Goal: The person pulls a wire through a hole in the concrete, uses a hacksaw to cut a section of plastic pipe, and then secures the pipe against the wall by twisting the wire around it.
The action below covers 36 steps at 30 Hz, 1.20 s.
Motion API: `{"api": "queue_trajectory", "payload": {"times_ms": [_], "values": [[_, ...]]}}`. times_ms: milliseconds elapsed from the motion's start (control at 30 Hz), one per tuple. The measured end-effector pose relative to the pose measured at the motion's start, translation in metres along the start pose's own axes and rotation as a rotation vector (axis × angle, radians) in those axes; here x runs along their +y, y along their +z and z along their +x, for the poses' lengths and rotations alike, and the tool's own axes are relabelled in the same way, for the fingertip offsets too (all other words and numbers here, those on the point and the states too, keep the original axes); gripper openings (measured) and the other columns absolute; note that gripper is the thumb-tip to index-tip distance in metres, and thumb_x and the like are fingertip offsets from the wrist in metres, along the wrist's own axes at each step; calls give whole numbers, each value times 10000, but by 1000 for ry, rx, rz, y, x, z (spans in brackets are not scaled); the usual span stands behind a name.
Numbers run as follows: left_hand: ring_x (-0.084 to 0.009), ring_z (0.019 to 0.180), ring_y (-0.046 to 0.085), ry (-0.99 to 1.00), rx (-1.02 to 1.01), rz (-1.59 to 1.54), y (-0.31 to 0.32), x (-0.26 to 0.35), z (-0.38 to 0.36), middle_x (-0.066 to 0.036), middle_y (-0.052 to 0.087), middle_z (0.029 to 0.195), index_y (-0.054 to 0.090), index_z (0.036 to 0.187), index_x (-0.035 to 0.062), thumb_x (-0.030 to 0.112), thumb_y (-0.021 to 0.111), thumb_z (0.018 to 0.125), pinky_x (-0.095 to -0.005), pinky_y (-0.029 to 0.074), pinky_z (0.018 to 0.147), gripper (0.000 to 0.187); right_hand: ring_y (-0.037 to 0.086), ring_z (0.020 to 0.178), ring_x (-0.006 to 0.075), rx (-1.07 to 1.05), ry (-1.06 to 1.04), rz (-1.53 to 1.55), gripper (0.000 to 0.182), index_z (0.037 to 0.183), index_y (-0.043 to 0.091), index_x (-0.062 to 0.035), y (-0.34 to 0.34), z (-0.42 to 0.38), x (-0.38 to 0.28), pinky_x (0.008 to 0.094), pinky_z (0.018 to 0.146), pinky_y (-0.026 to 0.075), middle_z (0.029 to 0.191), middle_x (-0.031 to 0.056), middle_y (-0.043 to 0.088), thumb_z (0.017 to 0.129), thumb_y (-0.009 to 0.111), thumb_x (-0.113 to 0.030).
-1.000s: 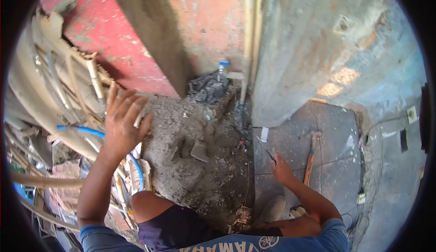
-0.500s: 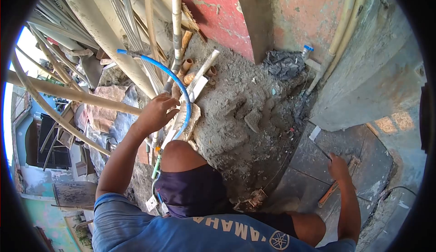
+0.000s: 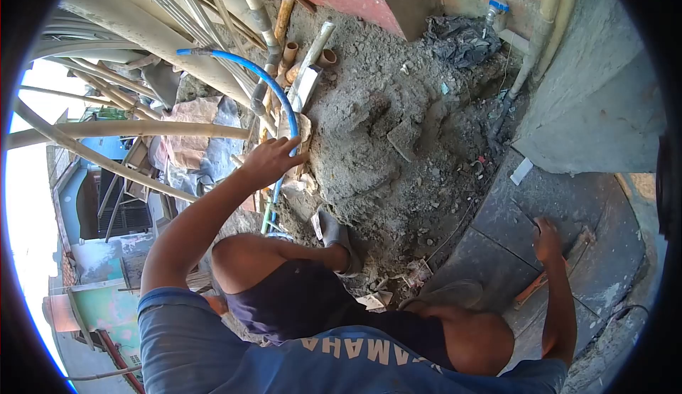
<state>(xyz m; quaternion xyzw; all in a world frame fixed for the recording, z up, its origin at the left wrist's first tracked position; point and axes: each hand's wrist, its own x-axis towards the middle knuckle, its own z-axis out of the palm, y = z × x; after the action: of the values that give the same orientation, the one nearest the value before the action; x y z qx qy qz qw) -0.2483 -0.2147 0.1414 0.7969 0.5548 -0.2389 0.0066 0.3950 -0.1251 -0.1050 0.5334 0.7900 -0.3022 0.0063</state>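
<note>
My left hand [image 3: 273, 161] reaches over the blue hose [image 3: 273, 85], its fingers stretched and apart, overlapping the hose. The hose curves from the pipes at upper left down behind my fingers. My right hand [image 3: 547, 241] is closed around a thin dark strip [image 3: 524, 214], low over the grey tiles [image 3: 497, 213]; I cannot tell its kind. Under my right wrist lies a long orange-brown tool [image 3: 534, 289] with a worn wooden-looking end. A small white piece [image 3: 521, 172] rests on the tiles ahead of that hand.
Grey sandy rubble [image 3: 383, 138] is heaped in front of my legs. Several pipes and poles [image 3: 213, 131] crowd the left. A blue-handled valve [image 3: 497, 8] stands by the wall beside a crumpled black plastic bag [image 3: 463, 41]. A concrete wall [image 3: 597, 117] bounds the right.
My left hand has moved right onto the blue hose. My view has shifted, and my left knee has swung left, revealing a boot. My right hand stays closed over the tiles.
</note>
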Motion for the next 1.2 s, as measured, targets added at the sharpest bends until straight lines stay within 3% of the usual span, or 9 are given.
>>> {"api": "queue_trajectory", "payload": {"times_ms": [67, 167, 367, 567, 800, 867, 967, 1100, 1200], "values": [[-229, 990, 597, 183, -63, 119, 6, 1, 10, -77, 527, 1224, 635, 1013, 130, 95, 635, 751, -357, 499, 859, 264, 545, 1041, 422, 15, 17, -3, 268, 1138, 560, -6, 2, -2, 9, 475, 895, 431, 1109, 213, 588, 915, 481, -131], [-210, 991, 587, 214, -129, 177, 13, -8, 21, -76, 536, 1207, 636, 956, 131, 137, 609, 775, -342, 490, 867, 183, 549, 1042, 415, 44, 11, 10, 257, 1142, 563, -24, 0, -6, 19, 476, 894, 432, 1117, 211, 592, 927, 474, -135], [-200, 869, 610, 266, 98, -51, -13, 4, 38, -51, 619, 970, 621, 913, 95, 82, 609, 730, -349, 505, 762, 184, 573, 1029, 390, 84, 64, -20, 278, 1162, 563, -33, -11, -5, 24, 468, 890, 446, 1124, 210, 600, 901, 509, -111], [-224, 763, 598, 351, 272, -174, -114, 79, 73, -42, 621, 813, 628, 971, 70, 11, 655, 647, -363, 487, 660, 331, 595, 995, 368, 50, 22, -207, 276, 1144, 568, -46, -20, 13, 32, 460, 849, 480, 1078, 183, 615, 881, 550, -127], [-249, 694, 612, 415, 240, -254, -152, 120, 131, -77, 631, 722, 654, 921, 72, 31, 705, 741, -377, 479, 604, 191, 621, 948, 356, 106, 59, -102, 258, 1137, 590, -73, -17, -5, 46, 459, 810, 503, 1039, 173, 625, 900, 494, -111], [-266, 692, 620, 299, 170, -257, -158, 124, 136, -99, 630, 714, 663, 922, 68, 71, 688, 799, -386, 486, 618, 125, 621, 954, 352, 116, 101, -80, 252, 1130, 595, -72, -25, -12, 35, 454, 812, 505, 1042, 169, 625, 897, 508, -112], [-290, 659, 623, 202, 136, -275, -150, 128, 140, -118, 622, 695, 658, 930, 52, 95, 646, 852, -396, 489, 609, 90, 621, 956, 345, 160, 94, -76, 244, 1118, 601, -68, -20, -10, 50, 446, 815, 508, 1058, 164, 621, 887, 540, -117], [-357, 695, 646, 93, -96, -565, -126, 134, 158, -193, 648, 763, 643, 914, 27, 138, 603, 887, -450, 517, 650, 121, 608, 980, 331, 211, 85, -108, 248, 1109, 606, -68, -14, -6, 63, 433, 840, 503, 1085, 148, 603, 870, 585, -130], [-339, 691, 655, 215, -37, -457, -94, 135, 171, -177, 660, 777, 648, 944, 10, 124, 589, 898, -417, 533, 665, 137, 584, 1018, 320, 333, 17, -306, 257, 1103, 610, -72, -24, -10, 57, 418, 868, 494, 1081, 136, 588, 855, 614, -142]]}}
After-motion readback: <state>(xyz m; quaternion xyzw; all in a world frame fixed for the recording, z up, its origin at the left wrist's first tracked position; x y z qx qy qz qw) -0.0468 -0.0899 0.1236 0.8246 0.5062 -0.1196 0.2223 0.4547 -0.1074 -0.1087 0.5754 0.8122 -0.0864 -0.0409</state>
